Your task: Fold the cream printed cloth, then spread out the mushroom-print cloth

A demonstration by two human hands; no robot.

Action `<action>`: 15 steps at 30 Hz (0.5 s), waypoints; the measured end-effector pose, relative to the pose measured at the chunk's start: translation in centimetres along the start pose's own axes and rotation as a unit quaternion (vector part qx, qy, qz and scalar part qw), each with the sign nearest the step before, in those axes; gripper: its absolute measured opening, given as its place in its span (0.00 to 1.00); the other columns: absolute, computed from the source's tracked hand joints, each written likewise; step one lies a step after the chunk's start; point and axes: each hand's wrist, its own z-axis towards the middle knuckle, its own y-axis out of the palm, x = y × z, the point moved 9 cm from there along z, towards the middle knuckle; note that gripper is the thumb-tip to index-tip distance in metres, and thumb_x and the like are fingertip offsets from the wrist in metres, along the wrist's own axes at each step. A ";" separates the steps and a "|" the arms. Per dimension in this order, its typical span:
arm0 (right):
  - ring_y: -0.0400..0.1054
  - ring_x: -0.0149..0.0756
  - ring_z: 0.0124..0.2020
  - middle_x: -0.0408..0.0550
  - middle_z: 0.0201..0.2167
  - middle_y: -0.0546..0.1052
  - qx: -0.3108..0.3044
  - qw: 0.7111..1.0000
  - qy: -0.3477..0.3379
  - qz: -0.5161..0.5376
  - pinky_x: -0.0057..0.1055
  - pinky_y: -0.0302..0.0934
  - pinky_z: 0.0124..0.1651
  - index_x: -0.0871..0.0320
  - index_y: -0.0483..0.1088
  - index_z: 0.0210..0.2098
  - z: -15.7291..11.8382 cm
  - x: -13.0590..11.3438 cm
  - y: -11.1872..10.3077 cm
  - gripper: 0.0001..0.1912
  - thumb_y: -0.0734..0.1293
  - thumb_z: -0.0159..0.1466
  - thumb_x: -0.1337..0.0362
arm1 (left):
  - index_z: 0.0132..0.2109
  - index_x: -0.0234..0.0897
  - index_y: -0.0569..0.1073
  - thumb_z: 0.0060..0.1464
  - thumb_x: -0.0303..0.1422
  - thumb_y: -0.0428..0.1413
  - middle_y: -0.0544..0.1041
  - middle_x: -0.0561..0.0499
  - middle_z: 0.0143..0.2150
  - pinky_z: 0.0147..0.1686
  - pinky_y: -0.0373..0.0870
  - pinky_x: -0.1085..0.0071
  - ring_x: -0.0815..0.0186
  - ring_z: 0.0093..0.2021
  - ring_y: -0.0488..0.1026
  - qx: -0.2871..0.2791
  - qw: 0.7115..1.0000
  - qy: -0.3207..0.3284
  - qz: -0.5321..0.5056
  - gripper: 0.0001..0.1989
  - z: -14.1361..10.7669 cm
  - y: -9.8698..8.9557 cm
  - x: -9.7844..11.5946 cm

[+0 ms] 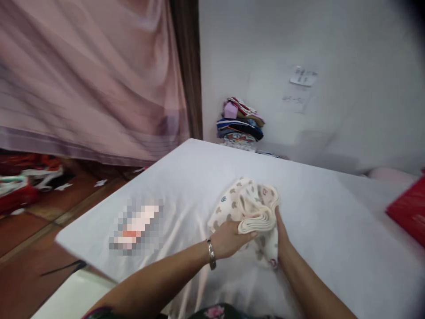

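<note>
A cream cloth [232,201] printed with small brown shapes is bunched above the middle of the white-covered table [206,164]. Several of its layers are folded together into a thick edge facing me. My left hand [229,239], with a silver bracelet on its wrist, grips that folded edge from the left, thumb along the layers. On the right side of the cloth is my right hand [281,232], pressed against it with its fingers mostly hidden behind the fabric. A loose part of the cloth hangs down between the hands.
A pixelated item [136,228] lies on the table's left part. Folded clothes [239,122] are stacked beyond the far edge by the wall. A red object [410,212] is at the right. A pink curtain [99,79] hangs at the left.
</note>
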 end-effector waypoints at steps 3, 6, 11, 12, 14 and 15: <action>0.65 0.47 0.52 0.56 0.48 0.73 -0.032 0.999 0.025 0.006 0.48 0.58 0.53 0.58 0.65 0.54 -1.2 1.7 -0.2 0.47 0.44 0.55 0.30 | 0.33 0.35 0.76 0.49 0.51 0.53 0.74 0.49 0.24 0.19 0.66 0.73 0.68 0.22 0.68 -0.011 0.991 -0.091 -0.095 0.22 -0.1 1.9 -3.4; 0.65 0.47 0.52 0.55 0.51 0.72 -0.029 0.999 0.026 0.034 0.48 0.58 0.53 0.58 0.61 0.58 -2.3 1.8 -1.0 0.46 0.46 0.56 0.31 | 0.31 0.32 0.74 0.47 0.53 0.53 0.72 0.50 0.22 0.17 0.63 0.76 0.70 0.19 0.65 0.061 0.975 -0.090 -0.196 0.25 0.8 -1.0 -2.8; 0.67 0.47 0.50 0.55 0.51 0.71 0.010 0.998 0.008 0.058 0.47 0.61 0.51 0.57 0.60 0.58 -2.9 0.8 -2.8 0.40 0.51 0.58 0.35 | 0.41 0.33 0.73 0.47 0.52 0.55 0.74 0.50 0.28 0.18 0.62 0.78 0.69 0.24 0.69 0.248 0.916 0.034 -0.314 0.26 0.8 -11.5 0.6; 0.68 0.47 0.49 0.55 0.50 0.72 0.016 0.998 0.015 0.055 0.47 0.61 0.50 0.57 0.62 0.57 -2.9 1.0 -3.2 0.39 0.52 0.59 0.36 | 0.43 0.34 0.73 0.47 0.50 0.56 0.75 0.50 0.32 0.20 0.64 0.78 0.69 0.27 0.70 0.289 0.900 0.049 -0.321 0.25 0.4 -13.6 0.4; 0.70 0.47 0.47 0.56 0.45 0.75 0.039 0.998 0.030 0.048 0.46 0.63 0.48 0.59 0.65 0.53 -2.9 1.7 -4.2 0.34 0.56 0.59 0.40 | 0.45 0.36 0.72 0.48 0.43 0.58 0.76 0.49 0.38 0.24 0.67 0.78 0.68 0.32 0.72 0.379 0.872 0.025 -0.309 0.20 -0.7 -17.1 -1.9; 0.70 0.48 0.46 0.55 0.43 0.76 0.057 0.997 0.031 0.048 0.46 0.64 0.47 0.60 0.66 0.52 -2.9 2.1 -4.7 0.32 0.58 0.59 0.43 | 0.45 0.36 0.72 0.47 0.39 0.59 0.76 0.49 0.39 0.26 0.69 0.77 0.68 0.33 0.72 0.420 0.858 -0.018 -0.294 0.18 -1.3 -18.2 -3.8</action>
